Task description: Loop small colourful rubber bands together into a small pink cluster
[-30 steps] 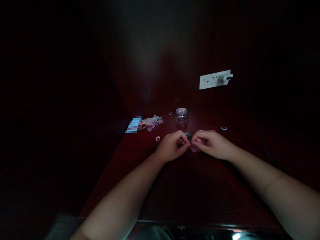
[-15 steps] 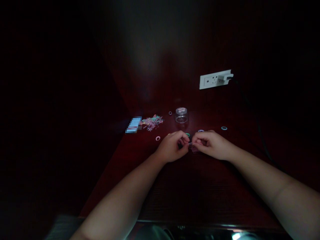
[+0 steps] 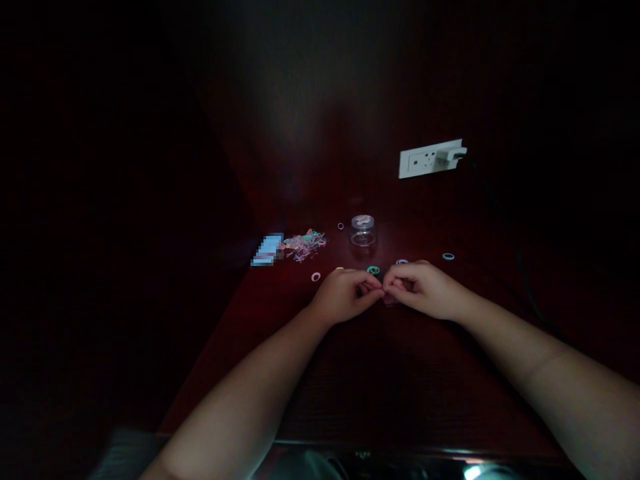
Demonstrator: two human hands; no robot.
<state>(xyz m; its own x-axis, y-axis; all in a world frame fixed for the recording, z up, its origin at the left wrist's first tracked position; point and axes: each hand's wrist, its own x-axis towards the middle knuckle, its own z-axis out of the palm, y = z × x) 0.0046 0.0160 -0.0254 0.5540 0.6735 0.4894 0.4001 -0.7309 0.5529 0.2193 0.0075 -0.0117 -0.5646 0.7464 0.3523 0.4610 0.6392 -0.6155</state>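
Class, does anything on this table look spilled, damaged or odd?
The multicoloured heap of thin bands looks possibly spilled, lying jumbled outside the clear round jar; the pale blue rectangle beside the heap is oddly pixelated.

Very dim, nearly black at three o'clock; soft shadow on the wall at twelve, white glare at five, pixelated blue rectangle toward nine.

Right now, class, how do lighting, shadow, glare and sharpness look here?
Head view throughout: dim light, nearly black side margins; a soft shadow on the wall; glare at the bottom edge, right of centre; a pixelated bright patch beside the colourful pile; whether the left hand and right hand hold anything, too dim to tell.
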